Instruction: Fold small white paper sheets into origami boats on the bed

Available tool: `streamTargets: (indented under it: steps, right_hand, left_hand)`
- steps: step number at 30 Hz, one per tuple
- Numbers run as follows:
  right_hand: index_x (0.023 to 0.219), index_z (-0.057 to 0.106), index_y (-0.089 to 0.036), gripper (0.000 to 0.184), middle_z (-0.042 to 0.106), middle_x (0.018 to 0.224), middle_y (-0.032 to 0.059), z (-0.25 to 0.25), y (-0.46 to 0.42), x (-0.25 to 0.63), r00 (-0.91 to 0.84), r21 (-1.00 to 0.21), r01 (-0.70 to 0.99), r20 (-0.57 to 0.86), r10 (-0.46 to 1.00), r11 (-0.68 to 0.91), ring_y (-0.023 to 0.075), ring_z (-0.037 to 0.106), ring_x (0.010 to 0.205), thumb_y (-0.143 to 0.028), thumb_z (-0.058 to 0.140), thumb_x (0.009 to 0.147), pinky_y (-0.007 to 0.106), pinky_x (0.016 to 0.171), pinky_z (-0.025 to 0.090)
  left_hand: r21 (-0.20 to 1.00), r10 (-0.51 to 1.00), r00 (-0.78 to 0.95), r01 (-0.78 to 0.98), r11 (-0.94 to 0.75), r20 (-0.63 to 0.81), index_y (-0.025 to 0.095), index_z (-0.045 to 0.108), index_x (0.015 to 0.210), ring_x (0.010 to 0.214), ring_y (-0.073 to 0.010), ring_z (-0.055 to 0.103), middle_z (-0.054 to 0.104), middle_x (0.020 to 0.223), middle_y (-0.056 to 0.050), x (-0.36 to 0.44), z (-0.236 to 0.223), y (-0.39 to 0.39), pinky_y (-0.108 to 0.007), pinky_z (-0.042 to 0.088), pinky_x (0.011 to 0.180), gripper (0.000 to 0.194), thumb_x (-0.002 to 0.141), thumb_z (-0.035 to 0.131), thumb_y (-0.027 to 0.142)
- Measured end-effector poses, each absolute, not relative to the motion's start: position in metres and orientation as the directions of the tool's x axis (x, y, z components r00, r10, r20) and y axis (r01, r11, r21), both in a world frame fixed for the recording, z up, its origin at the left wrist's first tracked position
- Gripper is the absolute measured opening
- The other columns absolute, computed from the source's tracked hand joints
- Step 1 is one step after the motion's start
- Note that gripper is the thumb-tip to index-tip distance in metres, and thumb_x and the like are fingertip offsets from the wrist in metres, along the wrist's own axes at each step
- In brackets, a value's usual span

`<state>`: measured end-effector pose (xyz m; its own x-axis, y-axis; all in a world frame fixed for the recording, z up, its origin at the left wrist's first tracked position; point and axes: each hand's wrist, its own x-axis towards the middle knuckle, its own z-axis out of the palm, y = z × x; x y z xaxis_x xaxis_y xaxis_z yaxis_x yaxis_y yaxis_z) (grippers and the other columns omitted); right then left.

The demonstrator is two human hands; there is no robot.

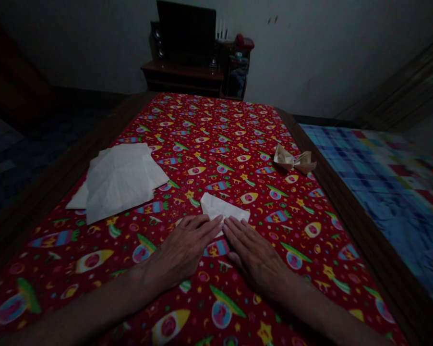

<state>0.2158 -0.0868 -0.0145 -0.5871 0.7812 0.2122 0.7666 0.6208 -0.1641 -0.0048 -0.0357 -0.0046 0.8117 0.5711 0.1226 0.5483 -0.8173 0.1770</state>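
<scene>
A small folded sheet of white paper (222,206) lies flat on the red patterned cloth (216,144) in front of me. My left hand (187,242) rests on its near left side, index finger stretched onto the paper and the other fingers partly bent. From the right, my right hand (254,250) presses on the paper with its fingers laid flat and side by side. The fingertips of both hands nearly meet at the paper's near middle. Part of the paper's near edge is hidden under the fingers.
To the left is a fanned stack of white paper sheets (123,178). A folded brown paper shape (294,159) stands near the right wooden edge (349,226). Beyond the far end are a dark monitor (187,31) and speakers on a wooden desk (182,72).
</scene>
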Motion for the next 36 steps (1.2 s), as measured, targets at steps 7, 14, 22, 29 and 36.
streamTargets:
  steps: [7,14,22,29,36]
  right_hand:
    - [0.135,0.043,-0.008,0.045,0.045,0.138,0.0121,-0.01,-0.086,0.226,-0.534,-0.109,0.815,0.243,0.81,0.57,0.0238,0.037,0.132,-0.024,0.042,0.093,0.045,0.108,0.037]
    - [0.124,0.055,-0.008,0.037,0.056,0.128,0.0155,-0.011,-0.084,0.217,-0.484,-0.08,0.842,0.325,0.812,0.534,0.0259,0.049,0.122,-0.023,0.044,0.092,0.046,0.104,0.041]
    - [0.125,0.055,-0.01,0.036,0.057,0.127,0.0132,-0.013,-0.084,0.218,-0.485,-0.096,0.835,0.335,0.808,0.541,0.0243,0.049,0.122,-0.022,0.044,0.092,0.045,0.105,0.04]
    - [0.106,0.063,-0.012,0.024,0.065,0.113,0.0117,-0.008,-0.077,0.214,-0.448,-0.111,0.84,0.41,0.794,0.531,0.022,0.057,0.109,-0.019,0.045,0.092,0.039,0.095,0.044]
    - [0.077,0.059,-0.018,0.019,0.061,0.08,0.0063,-0.01,-0.047,0.211,-0.308,-0.097,0.926,0.361,0.88,0.364,0.0199,0.053,0.078,-0.032,0.052,0.089,0.033,0.069,0.04]
  left_hand:
    - [0.155,0.569,0.815,0.551,-0.82,0.112,0.018,0.035,0.139,0.12,-0.0252,0.039,0.04,0.144,-0.003,0.0,0.006,-0.028,-0.042,0.033,0.097,0.056,0.084,0.044,0.01]
    - [0.2,0.524,0.842,0.496,-0.845,0.127,0.019,0.031,0.141,0.12,-0.0268,0.04,0.042,0.142,-0.005,-0.005,0.01,-0.023,-0.043,0.033,0.097,0.057,0.09,0.045,0.041]
    - [0.203,0.492,0.857,0.46,-0.864,0.152,0.025,0.034,0.14,0.127,-0.0247,0.037,0.042,0.143,-0.002,-0.023,0.005,-0.037,-0.043,0.028,0.105,0.053,0.09,0.048,0.037]
    - [0.217,0.478,0.856,0.437,-0.873,0.197,0.021,0.044,0.133,0.125,-0.0249,0.039,0.05,0.136,-0.004,-0.026,0.005,-0.042,-0.046,0.027,0.106,0.043,0.091,0.047,0.03]
    - [0.429,0.56,0.791,0.428,-0.795,0.248,0.016,0.062,0.078,0.081,-0.0158,0.056,0.062,0.08,-0.004,0.004,0.0,0.005,-0.03,0.044,0.077,0.018,0.088,0.053,0.028]
